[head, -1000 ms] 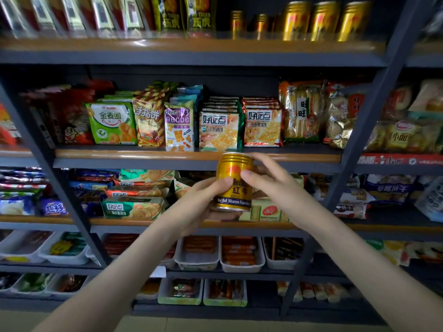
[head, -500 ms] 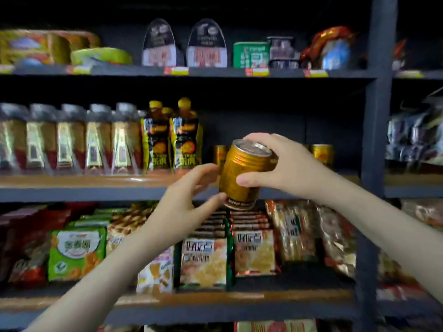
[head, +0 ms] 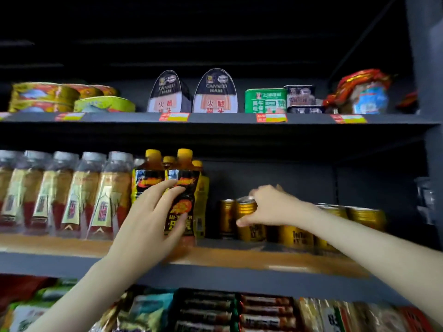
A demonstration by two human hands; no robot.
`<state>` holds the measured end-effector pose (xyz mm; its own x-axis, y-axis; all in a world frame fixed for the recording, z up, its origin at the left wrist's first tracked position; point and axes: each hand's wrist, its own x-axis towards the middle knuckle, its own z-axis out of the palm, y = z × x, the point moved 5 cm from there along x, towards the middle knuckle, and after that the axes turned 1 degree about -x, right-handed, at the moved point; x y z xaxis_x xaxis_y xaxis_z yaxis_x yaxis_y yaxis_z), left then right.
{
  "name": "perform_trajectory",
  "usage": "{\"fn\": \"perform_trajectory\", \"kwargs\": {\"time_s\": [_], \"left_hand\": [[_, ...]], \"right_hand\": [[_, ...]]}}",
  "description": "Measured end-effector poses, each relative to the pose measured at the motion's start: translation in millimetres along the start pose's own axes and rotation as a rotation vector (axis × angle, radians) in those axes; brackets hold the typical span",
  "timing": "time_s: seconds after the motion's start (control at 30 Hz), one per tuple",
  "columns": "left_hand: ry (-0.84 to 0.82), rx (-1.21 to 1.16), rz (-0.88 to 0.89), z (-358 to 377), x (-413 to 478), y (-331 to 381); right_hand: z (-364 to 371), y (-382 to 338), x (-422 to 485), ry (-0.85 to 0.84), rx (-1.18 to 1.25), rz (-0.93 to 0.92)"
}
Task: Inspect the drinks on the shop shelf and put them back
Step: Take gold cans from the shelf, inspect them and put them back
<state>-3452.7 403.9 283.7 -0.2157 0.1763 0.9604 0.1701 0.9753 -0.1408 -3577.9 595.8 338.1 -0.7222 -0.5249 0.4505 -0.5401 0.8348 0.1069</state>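
A gold drink can (head: 248,218) stands upright on the wooden drinks shelf (head: 227,257), among other gold cans (head: 364,218). My right hand (head: 268,207) grips it from the right, thumb across its front and fingers over its top rim. To the left, my left hand (head: 153,219) reaches to a black-labelled, yellow-capped bottle (head: 183,188); its fingertips touch the label and the thumb lies on the lower front. A second such bottle (head: 149,173) stands beside it.
A row of clear bottles with gold-and-red labels (head: 72,195) fills the left of the shelf. Above, a shelf holds canned ham (head: 215,92) and tins. Snack packets (head: 239,312) sit below. A dark upright post (head: 429,116) bounds the right.
The view tilted upward. My right hand carried the gold can from mid-air to the shelf among the other cans. My left hand let go of it and moved to the black-labelled bottle.
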Motion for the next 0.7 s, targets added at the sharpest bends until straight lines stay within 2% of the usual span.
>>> {"fn": "perform_trajectory", "kwargs": {"time_s": [0.17, 0.3, 0.37, 0.5, 0.57, 0.7], "left_hand": [[0.0, 0.025, 0.013, 9, 3, -14], [-0.01, 0.076, 0.092, 13, 6, -10], [-0.023, 0.109, 0.13, 18, 7, -9], [-0.035, 0.153, 0.167, 24, 8, -11], [-0.033, 0.144, 0.18, 25, 6, -12], [-0.01, 0.103, 0.193, 26, 2, -15]], "right_hand": [[11, 3, 6, -0.1, -0.171, 0.065], [18, -7, -1, -0.069, -0.389, -0.022], [22, -9, -3, -0.06, -0.396, -0.033], [33, -8, 15, -0.103, -0.427, 0.055], [43, -5, 28, -0.148, -0.421, 0.124], [58, 1, 47, -0.126, -0.39, 0.163]]}}
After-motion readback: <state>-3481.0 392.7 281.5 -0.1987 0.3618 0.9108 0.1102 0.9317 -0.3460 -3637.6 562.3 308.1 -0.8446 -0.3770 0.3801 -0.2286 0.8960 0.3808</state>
